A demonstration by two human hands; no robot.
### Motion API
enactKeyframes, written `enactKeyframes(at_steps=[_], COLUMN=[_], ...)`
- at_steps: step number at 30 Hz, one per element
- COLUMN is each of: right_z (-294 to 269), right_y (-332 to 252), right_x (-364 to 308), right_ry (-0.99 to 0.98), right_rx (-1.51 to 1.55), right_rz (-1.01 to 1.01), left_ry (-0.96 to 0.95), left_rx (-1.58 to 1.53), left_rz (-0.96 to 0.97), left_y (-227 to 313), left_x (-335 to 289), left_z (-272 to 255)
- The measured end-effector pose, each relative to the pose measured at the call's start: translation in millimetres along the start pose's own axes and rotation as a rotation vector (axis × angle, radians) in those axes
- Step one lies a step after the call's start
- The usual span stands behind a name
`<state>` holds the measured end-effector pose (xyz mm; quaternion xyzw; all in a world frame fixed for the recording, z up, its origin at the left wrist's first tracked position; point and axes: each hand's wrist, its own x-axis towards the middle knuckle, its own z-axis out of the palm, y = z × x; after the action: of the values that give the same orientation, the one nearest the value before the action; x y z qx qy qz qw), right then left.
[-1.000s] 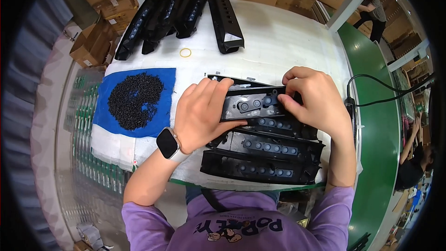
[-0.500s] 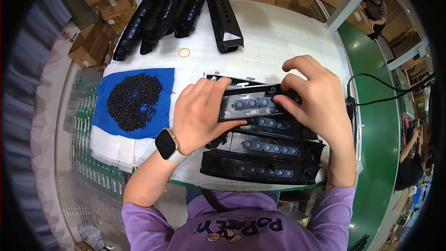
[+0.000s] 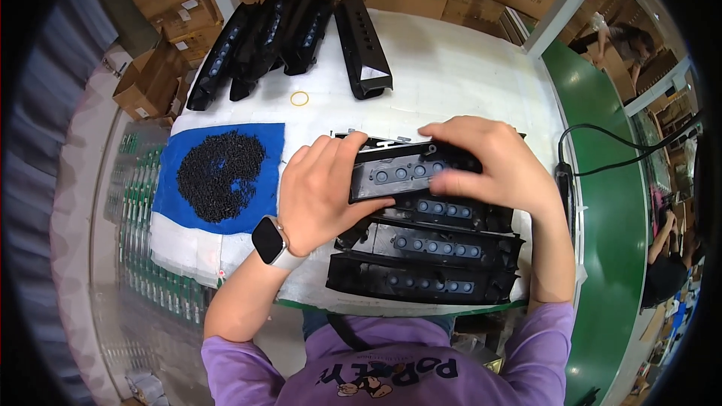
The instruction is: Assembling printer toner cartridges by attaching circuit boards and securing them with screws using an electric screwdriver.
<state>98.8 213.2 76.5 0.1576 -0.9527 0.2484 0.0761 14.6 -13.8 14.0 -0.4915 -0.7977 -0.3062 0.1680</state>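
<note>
Now the left hand (image 3: 314,192) clamps the left end of a long black plastic housing (image 3: 387,191) over the white-covered desk (image 3: 466,68); the right hand (image 3: 500,165) arches across its right end, thumb blurred by round blue-grey buttons (image 3: 401,174), that grip's closure impossible to tell.

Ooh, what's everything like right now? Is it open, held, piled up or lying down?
Left hand, gripping the top case
Right hand, on that case, thumb blurred
Top case, held, buttons showing
Lower cases, lying in a row
Far cases, lying down
Black bits, piled loosely
Blue cloth, spread out
Yellow band, lying in a loop
Watch, worn, screen dark
</note>
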Motion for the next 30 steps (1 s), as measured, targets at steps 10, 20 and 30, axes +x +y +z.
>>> enactKeyframes(at_steps=[10, 20, 30], right_z=[-7, 21, 25], right_y=[51, 76, 83], right_x=[-2, 1, -1], right_ry=[0.035, -0.069, -0.085], right_rx=[0.027, 0.011, 0.079], right_rz=[0.121, 0.157, 0.092], left_ry=[0.157, -0.093, -0.107], left_rx=[-0.170, -0.177, -0.176], left_rz=[-0.165, -0.157, -0.150], left_y=[-4, -13, -3], left_x=[4, -5, 4], left_z=[-5, 2, 11])
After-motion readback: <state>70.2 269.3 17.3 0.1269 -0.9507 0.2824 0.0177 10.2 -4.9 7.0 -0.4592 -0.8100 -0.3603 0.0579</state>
